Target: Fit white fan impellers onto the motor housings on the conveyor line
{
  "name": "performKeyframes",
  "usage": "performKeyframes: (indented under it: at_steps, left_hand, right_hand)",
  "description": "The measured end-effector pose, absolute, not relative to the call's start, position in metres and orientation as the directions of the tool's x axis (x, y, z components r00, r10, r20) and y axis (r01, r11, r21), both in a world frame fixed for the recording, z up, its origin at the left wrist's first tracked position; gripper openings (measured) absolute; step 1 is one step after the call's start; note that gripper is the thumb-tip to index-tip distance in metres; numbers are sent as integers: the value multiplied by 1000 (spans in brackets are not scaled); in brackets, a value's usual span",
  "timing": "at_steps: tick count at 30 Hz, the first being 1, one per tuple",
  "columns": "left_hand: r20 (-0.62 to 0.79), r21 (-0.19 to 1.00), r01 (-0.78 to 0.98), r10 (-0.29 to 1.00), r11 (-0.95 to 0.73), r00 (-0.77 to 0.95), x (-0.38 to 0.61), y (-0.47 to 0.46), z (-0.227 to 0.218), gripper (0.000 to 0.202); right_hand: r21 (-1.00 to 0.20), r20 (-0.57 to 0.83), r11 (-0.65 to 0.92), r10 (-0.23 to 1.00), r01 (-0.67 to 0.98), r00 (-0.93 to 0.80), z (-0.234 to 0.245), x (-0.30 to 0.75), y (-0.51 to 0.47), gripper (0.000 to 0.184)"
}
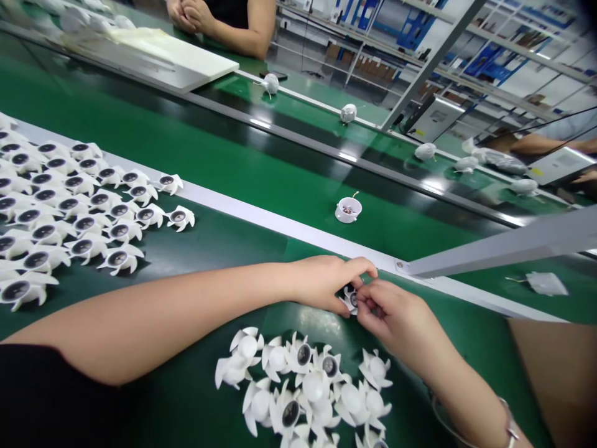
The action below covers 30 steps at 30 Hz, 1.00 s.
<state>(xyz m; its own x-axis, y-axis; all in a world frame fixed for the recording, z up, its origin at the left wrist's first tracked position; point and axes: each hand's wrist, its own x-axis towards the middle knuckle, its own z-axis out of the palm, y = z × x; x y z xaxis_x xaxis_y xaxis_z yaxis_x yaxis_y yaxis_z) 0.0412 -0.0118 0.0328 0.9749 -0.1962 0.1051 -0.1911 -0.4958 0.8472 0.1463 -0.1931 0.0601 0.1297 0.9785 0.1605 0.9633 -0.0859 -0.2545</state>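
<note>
My left hand (326, 281) and my right hand (396, 314) meet over the green bench, both pinched on one small white fan impeller (349, 297) held between their fingertips. Just below them lies a loose heap of white impellers (305, 386), some hub up, some hub down. At the far left, several impellers with dark hubs (69, 211) are laid out in neat rows. A small white round cup part (347, 210) with a wire sits alone on the green conveyor belt beyond my hands.
A metal rail (261, 218) separates the bench from the belt. Small white wired parts (348, 112) lie on the far side. Another person's clasped hands (189, 15) rest at the top, by a white board (186, 59). A slanted metal bar (504, 249) crosses right.
</note>
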Motion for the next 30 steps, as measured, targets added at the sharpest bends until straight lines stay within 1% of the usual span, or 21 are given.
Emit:
performKeyframes:
  at_steps: [3,7,8,9,10,12,15,16,17,18,19,20,21,22,23,24,26,28,29,30]
  left_hand:
    - [98,853,-183,-194,-490,976,42,-11,32,70]
    - [105,871,-192,-210,-452,972,41,-11,32,71]
    - [110,873,-197,-213,-446,971,41,-11,32,71]
    - [113,874,-199,-212,-443,971,41,-11,32,72]
    - [114,874,-198,-208,-445,971,41,-11,32,74]
    - [116,868,-198,-202,-455,972,42,-10,31,76]
    - [132,852,-223,-217,-474,967,42,-9,31,78]
    - [138,846,-233,-224,-480,965,41,-9,31,78]
    - [142,841,-240,-229,-486,963,41,-8,31,76]
    - [145,836,-245,-233,-492,962,40,-8,31,74]
    - [147,830,-250,-235,-498,961,39,-7,31,71]
    - [153,825,-257,-239,-503,959,38,-7,31,69]
    - [160,821,-266,-244,-506,957,36,-6,32,66]
    - [166,818,-274,-249,-506,954,35,-6,32,64]
    - [171,816,-282,-255,-505,952,33,-5,33,63]
    - [179,814,-292,-261,-502,949,32,-5,33,61]
    - [196,809,-316,-278,-497,940,28,-4,35,61]
    - [218,797,-337,-281,-502,935,26,-3,37,63]
    - [231,797,-341,-271,-499,935,25,-3,38,65]
    - [245,805,-341,-251,-485,937,26,-3,38,65]
  right_hand:
    - [-137,195,-19,980,990,46,60,142,-195,14]
    - [100,270,85,957,991,-109,62,131,-204,16]
    - [137,278,104,950,985,-139,64,129,-207,15]
    - [150,279,121,947,981,-160,68,129,-210,14]
    - [138,282,133,945,981,-168,72,130,-211,13]
    - [64,321,110,939,992,-124,83,139,-207,12]
    - [-72,432,-68,897,995,93,100,164,-176,11]
    - [-105,449,-133,878,985,167,103,172,-158,11]
    - [-137,446,-164,870,977,209,104,178,-138,13]
    - [-154,420,-155,884,976,207,103,182,-116,20]
    - [-139,358,-116,920,983,159,101,184,-93,28]
    - [-93,298,-67,950,993,92,99,184,-70,43]
    - [-14,242,-42,969,999,44,95,182,-50,57]
    - [79,165,-18,986,997,5,92,179,-33,64]
    - [156,89,0,996,988,-14,89,176,-19,64]
    - [213,31,1,999,977,-8,87,173,-11,60]
    - [259,-20,-40,999,965,47,88,172,-9,43]
    - [262,19,-132,991,956,131,94,178,-26,30]
    - [256,60,-190,982,948,180,98,183,-42,30]
    - [231,110,-254,966,939,235,103,188,-60,34]
